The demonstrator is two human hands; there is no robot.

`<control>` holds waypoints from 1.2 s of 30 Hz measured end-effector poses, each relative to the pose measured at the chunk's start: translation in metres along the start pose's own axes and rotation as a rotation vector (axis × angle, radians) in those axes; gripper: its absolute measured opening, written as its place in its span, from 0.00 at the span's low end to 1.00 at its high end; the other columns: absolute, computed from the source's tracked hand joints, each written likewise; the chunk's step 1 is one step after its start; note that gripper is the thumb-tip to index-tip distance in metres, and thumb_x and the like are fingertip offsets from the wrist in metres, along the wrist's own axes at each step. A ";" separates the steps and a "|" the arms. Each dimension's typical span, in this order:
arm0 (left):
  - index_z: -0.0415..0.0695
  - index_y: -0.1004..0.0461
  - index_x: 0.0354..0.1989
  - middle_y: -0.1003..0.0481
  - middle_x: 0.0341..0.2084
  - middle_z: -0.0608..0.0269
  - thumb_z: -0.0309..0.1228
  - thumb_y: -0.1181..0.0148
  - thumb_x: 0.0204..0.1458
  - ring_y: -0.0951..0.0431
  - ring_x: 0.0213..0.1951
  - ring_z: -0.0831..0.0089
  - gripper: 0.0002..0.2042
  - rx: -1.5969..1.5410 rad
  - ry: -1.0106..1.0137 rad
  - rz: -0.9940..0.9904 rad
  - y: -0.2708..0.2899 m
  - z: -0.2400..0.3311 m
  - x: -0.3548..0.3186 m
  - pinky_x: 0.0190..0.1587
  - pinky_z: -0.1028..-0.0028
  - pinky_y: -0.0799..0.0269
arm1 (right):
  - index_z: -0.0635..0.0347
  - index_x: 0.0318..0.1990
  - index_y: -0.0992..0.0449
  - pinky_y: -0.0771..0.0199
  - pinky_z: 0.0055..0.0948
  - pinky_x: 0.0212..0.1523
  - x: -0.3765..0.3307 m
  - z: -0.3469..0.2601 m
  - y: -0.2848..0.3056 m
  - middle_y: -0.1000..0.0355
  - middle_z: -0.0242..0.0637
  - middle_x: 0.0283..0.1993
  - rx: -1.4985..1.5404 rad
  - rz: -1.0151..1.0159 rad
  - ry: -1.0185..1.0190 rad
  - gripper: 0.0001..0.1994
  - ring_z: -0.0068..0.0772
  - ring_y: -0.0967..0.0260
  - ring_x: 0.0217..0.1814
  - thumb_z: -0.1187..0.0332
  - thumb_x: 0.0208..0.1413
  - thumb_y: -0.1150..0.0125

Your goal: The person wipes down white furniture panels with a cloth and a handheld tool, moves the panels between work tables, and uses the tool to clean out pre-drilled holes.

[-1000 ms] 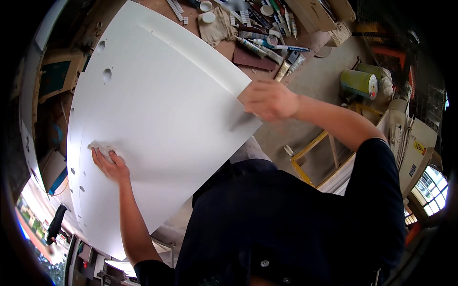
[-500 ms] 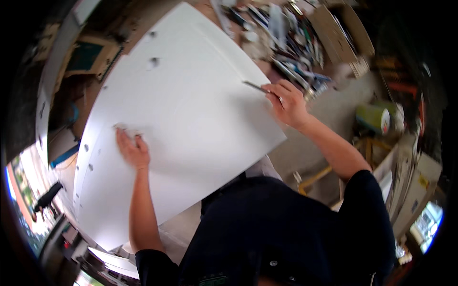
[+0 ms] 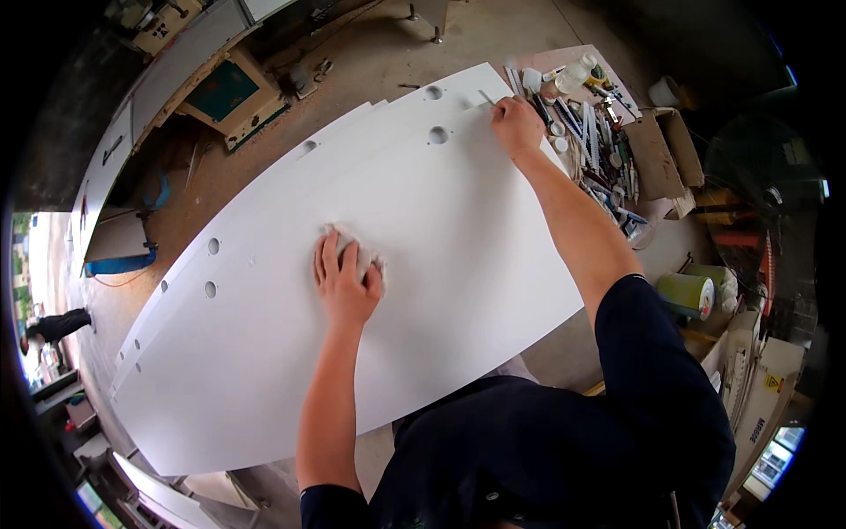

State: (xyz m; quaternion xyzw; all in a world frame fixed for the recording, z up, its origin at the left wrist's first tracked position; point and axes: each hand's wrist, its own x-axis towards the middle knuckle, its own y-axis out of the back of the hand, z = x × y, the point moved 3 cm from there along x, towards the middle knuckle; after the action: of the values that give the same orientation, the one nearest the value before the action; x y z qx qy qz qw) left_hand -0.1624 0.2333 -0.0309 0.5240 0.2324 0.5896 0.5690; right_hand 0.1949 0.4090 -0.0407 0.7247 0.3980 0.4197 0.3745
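Observation:
A large white panel (image 3: 264, 361) with several round holes near its far and left edges lies flat before me. My left hand (image 3: 345, 280) rests on the panel's middle, fingers bent over a crumpled whitish cloth (image 3: 377, 264). At the panel's far right edge, my right hand (image 3: 517, 126) grips a thin, narrow metal tool (image 3: 484, 95). Its tip points to the far left, over the panel. The hand hides the rest of the tool, so its exact kind is unclear.
A board (image 3: 608, 79) crowded with pens, tools and a clear bottle (image 3: 577, 72) stands beyond the panel's right edge. Near it are an open cardboard box (image 3: 656, 159) and a green can (image 3: 686, 294). Wooden cabinet parts (image 3: 231, 97) stand far left; a person (image 3: 60, 326) is farther off.
My right hand has moved with the tool along the panel's right edge, away from me. The left hand and cloth now lie nearer the panel's middle. The view has turned.

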 end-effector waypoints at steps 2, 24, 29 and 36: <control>0.37 0.26 0.44 0.36 0.58 0.44 0.31 0.42 0.43 0.38 0.60 0.44 0.18 0.000 -0.013 -0.030 0.020 -0.027 -0.023 0.61 0.53 0.41 | 0.51 0.29 0.22 0.28 0.41 0.44 -0.017 -0.017 -0.017 0.26 0.36 0.38 0.010 -0.068 0.001 0.07 0.43 0.29 0.45 0.64 0.51 0.45; 0.31 0.33 0.53 0.41 0.61 0.38 0.29 0.47 0.49 0.41 0.62 0.42 0.22 0.219 0.446 0.052 0.168 -0.260 -0.220 0.62 0.51 0.44 | 0.54 0.25 0.26 0.26 0.41 0.32 -0.134 -0.210 -0.049 0.26 0.40 0.32 0.262 -0.218 0.364 0.03 0.47 0.29 0.31 0.71 0.47 0.45; 0.31 0.33 0.51 0.41 0.61 0.37 0.30 0.45 0.47 0.41 0.62 0.41 0.23 0.241 0.465 0.044 0.175 -0.257 -0.224 0.62 0.51 0.43 | 0.52 0.25 0.21 0.25 0.38 0.32 -0.082 -0.123 -0.020 0.24 0.38 0.31 0.011 0.057 -0.036 0.04 0.44 0.26 0.31 0.69 0.47 0.41; 0.32 0.30 0.48 0.40 0.60 0.36 0.32 0.43 0.46 0.40 0.61 0.41 0.22 0.171 0.442 0.077 0.179 -0.251 -0.210 0.61 0.52 0.43 | 0.53 0.22 0.27 0.26 0.40 0.32 -0.168 -0.267 -0.059 0.28 0.35 0.30 0.168 -0.053 0.159 0.03 0.44 0.28 0.31 0.71 0.44 0.44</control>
State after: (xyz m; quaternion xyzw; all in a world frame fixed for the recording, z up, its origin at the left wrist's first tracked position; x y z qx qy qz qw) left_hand -0.5013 0.0783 -0.0358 0.4372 0.3800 0.6895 0.4349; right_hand -0.1184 0.3387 -0.0468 0.7073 0.4790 0.4309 0.2908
